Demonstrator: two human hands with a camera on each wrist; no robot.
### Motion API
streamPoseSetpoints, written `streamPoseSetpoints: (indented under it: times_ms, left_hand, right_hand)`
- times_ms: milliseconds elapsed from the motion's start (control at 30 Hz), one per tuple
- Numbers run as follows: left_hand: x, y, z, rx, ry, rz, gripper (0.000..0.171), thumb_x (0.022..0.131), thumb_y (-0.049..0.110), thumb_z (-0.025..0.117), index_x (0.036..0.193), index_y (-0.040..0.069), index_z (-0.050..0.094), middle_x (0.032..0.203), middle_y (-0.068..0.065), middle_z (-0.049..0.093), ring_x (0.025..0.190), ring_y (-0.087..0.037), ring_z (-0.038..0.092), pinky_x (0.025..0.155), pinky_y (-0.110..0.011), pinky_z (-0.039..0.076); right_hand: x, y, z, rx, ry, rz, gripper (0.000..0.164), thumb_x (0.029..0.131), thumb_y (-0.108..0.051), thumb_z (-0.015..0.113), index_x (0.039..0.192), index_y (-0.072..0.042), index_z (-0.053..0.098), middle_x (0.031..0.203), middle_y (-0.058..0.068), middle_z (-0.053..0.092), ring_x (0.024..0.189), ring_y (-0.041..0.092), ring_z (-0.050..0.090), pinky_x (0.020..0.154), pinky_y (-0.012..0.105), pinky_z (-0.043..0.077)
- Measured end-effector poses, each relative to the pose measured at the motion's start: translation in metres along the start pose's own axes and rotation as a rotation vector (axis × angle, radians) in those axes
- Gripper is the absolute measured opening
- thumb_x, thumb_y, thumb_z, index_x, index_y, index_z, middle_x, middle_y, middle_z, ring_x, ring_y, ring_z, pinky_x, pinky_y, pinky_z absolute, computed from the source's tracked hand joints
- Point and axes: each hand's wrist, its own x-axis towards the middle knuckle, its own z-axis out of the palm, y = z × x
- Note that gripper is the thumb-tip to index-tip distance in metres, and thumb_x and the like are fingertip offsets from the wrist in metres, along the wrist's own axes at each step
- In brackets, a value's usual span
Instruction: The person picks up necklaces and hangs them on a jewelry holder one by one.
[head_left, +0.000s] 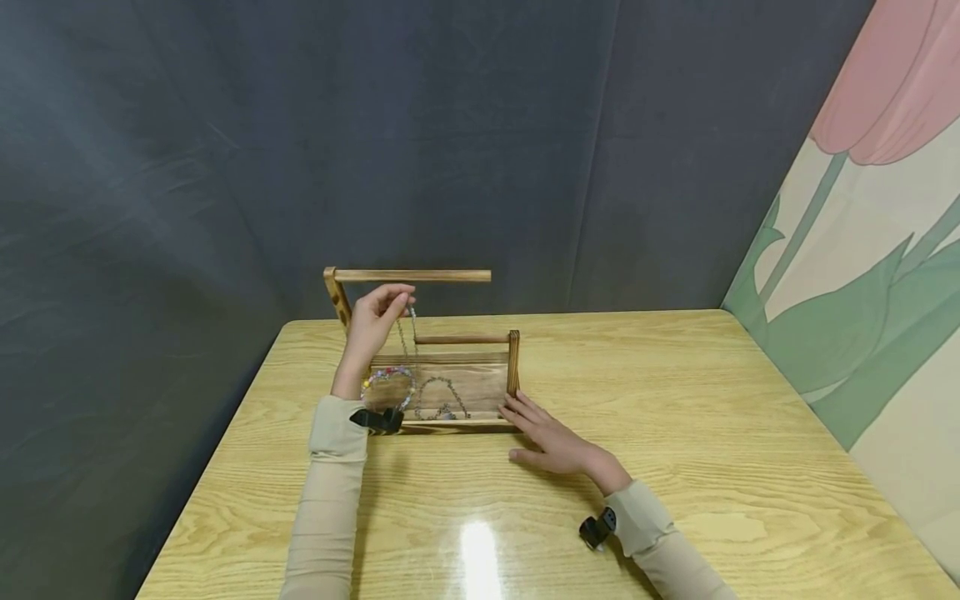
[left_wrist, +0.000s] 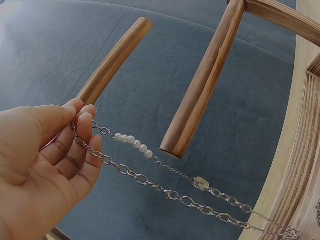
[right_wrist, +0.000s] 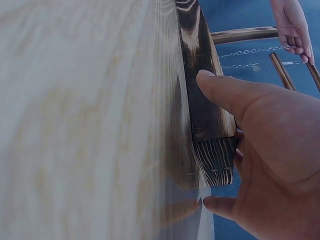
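Two bars (head_left: 450, 276) extend from a wooden rack (head_left: 513, 362); a beaded loop (head_left: 388, 370) and loose chain (head_left: 450, 413) lie inside it. The left hand (head_left: 375, 318) (hiding part of the rack, I note) pinches a pearl-set chain (left_wrist: 141, 178) near the lower bar (head_left: 461, 339). The right hand (head_left: 553, 442), fingers extended, touches the rack's right corner.

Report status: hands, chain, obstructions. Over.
Left hand pinching chain, raised at wooden stand. Right hand at stand's right end. Chain hanging in two strands. Possibly in the way: free end of lower bar, close by.
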Motion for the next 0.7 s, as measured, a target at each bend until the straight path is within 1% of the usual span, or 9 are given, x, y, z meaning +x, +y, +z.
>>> streamPoseSetpoints:
  times_ms: [100, 133, 200, 300, 367, 433, 567, 667, 700]
  left_hand:
    - [0.0, 0.0, 0.001, -0.009, -0.005, 0.002, 0.026, 0.096, 0.006, 0.05, 0.114, -0.01, 0.059, 0.102, -0.029, 0.061, 0.089, -0.045, 0.057, 0.073, -0.014, 0.05]
    - [0.0, 0.0, 0.002, -0.01, -0.006, 0.001, 0.026, 0.095, 0.006, 0.05, 0.115, -0.01, 0.059, 0.102, -0.029, 0.061, 0.088, -0.043, 0.058, 0.073, -0.014, 0.05]
    - [0.001, 0.001, 0.002, -0.003, -0.006, 0.0, 0.027, 0.095, 0.007, 0.05, 0.115, -0.009, 0.059, 0.103, -0.029, 0.061, 0.085, -0.032, 0.062, 0.074, -0.014, 0.05]
    - [0.003, 0.001, 0.004, 0.007, -0.006, 0.006, 0.026, 0.095, 0.008, 0.051, 0.115, -0.008, 0.059, 0.104, -0.03, 0.061, 0.081, -0.014, 0.062, 0.075, -0.017, 0.051]
    - [0.003, 0.002, 0.005, 0.015, -0.006, 0.015, 0.026, 0.096, 0.008, 0.051, 0.115, -0.007, 0.06, 0.104, -0.03, 0.061, 0.081, -0.013, 0.061, 0.076, -0.021, 0.052]
    - [0.004, 0.004, 0.005, 0.012, -0.007, 0.02, 0.026, 0.095, 0.008, 0.051, 0.115, -0.008, 0.059, 0.104, -0.031, 0.061, 0.084, -0.021, 0.062, 0.077, -0.022, 0.052]
    - [0.005, 0.008, 0.008, 0.0, -0.012, 0.023, 0.027, 0.096, 0.007, 0.05, 0.115, -0.009, 0.059, 0.104, -0.031, 0.061, 0.088, -0.034, 0.061, 0.076, -0.017, 0.051]
    - [0.007, 0.011, 0.011, -0.011, -0.018, 0.031, 0.027, 0.096, 0.007, 0.05, 0.115, -0.01, 0.059, 0.103, -0.03, 0.062, 0.091, -0.038, 0.061, 0.082, -0.03, 0.053]
    - [0.008, 0.011, 0.012, -0.011, -0.018, 0.036, 0.027, 0.096, 0.007, 0.05, 0.115, -0.01, 0.058, 0.103, -0.029, 0.062, 0.093, -0.043, 0.059, 0.084, -0.035, 0.053]
  right_hand:
    - [0.0, 0.0, 0.001, -0.002, 0.006, -0.005, 0.069, 0.094, -0.029, 0.054, 0.147, 0.0, 0.02, 0.153, 0.023, 0.009, 0.14, 0.041, 0.002, 0.108, 0.06, 0.02]
    - [0.0, 0.0, 0.001, 0.0, 0.006, -0.006, 0.069, 0.094, -0.029, 0.055, 0.147, 0.0, 0.02, 0.153, 0.023, 0.009, 0.14, 0.041, 0.002, 0.108, 0.06, 0.02]
    - [-0.001, -0.001, 0.001, 0.008, 0.009, -0.006, 0.069, 0.094, -0.028, 0.055, 0.147, 0.0, 0.019, 0.153, 0.022, 0.009, 0.14, 0.04, 0.002, 0.108, 0.06, 0.02]
    - [-0.001, -0.002, 0.0, 0.015, 0.013, -0.009, 0.07, 0.093, -0.026, 0.056, 0.146, 0.0, 0.02, 0.153, 0.023, 0.009, 0.14, 0.04, 0.003, 0.107, 0.061, 0.02]
    - [-0.001, -0.002, 0.001, 0.011, 0.016, -0.011, 0.07, 0.093, -0.026, 0.056, 0.146, 0.001, 0.02, 0.153, 0.023, 0.009, 0.14, 0.041, 0.003, 0.107, 0.061, 0.02]
    - [-0.002, -0.002, 0.001, 0.01, 0.014, -0.012, 0.07, 0.093, -0.027, 0.056, 0.146, 0.001, 0.02, 0.153, 0.023, 0.009, 0.14, 0.041, 0.003, 0.107, 0.061, 0.02]
    - [-0.002, -0.003, 0.0, 0.016, -0.003, 0.0, 0.07, 0.094, -0.028, 0.056, 0.147, 0.0, 0.019, 0.153, 0.022, 0.008, 0.141, 0.04, 0.002, 0.108, 0.06, 0.019]
    - [-0.003, -0.002, 0.0, 0.018, -0.005, 0.002, 0.07, 0.094, -0.028, 0.055, 0.147, 0.0, 0.019, 0.153, 0.022, 0.008, 0.141, 0.04, 0.001, 0.108, 0.06, 0.019]
    - [-0.003, -0.002, 0.0, 0.018, -0.001, -0.001, 0.07, 0.094, -0.028, 0.055, 0.147, 0.0, 0.019, 0.153, 0.022, 0.008, 0.14, 0.04, 0.001, 0.108, 0.06, 0.019]
